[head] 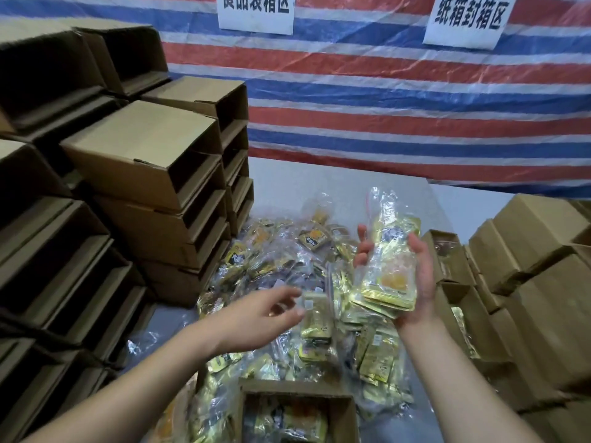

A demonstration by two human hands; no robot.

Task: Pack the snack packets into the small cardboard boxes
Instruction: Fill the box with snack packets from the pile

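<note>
The right hand (412,276) has its grip clamped on a stack of packets (388,282), lifted above the heap (287,282) mid-counter. The left hand (265,311) hovers over it, fingers apart. An open box (297,394) sits at the counter's near edge, with stacked boxes (144,161) crowding the left edge.

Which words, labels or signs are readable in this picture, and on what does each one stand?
"纸箱封箱区": right sign on the striped tarp.
"良品装箱区", top cut off, middle characters uncertain: left sign on the same tarp.
Print on the packets: too blurred to read.
Boxes: no print visible.
</note>
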